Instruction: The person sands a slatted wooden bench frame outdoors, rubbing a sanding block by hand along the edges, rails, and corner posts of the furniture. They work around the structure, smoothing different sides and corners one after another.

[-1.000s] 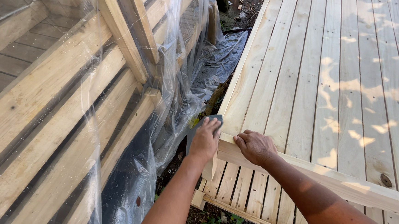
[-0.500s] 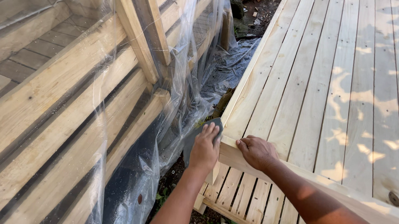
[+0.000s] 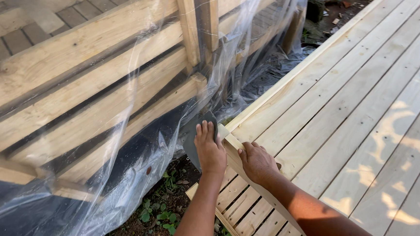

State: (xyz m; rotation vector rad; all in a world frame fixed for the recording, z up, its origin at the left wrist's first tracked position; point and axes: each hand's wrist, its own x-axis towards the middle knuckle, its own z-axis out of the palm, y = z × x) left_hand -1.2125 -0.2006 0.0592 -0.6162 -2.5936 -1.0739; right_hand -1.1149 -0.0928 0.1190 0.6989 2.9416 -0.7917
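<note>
A: Since the earlier frame, view swung left and nearer; left hand (image 3: 209, 149) slid a little farther along the end of the diagonal rail (image 3: 246, 166), dark sanding sheet (image 3: 195, 136) carried with it.

B: Hand states?

A: Left hand flat, fingers pressing the sheet against the rail's far-left end face. Right hand (image 3: 257, 161) cupped over the rail just right of it, bracing; nothing gripped inside it.

B: Good practice for the step?

A: Judged best: even pressure, strokes along the grain, sheet kept flat to avoid rounding the corner; rail steadied close to the work.

B: Surface and room?

A: Pale plank deck (image 3: 365, 118) at right, dappled with sun. Clear plastic sheeting (image 3: 136, 128) draped over stacked timber framing (image 3: 75, 90) at left. Soil and weeds (image 3: 158, 212) in the near gap between.
</note>
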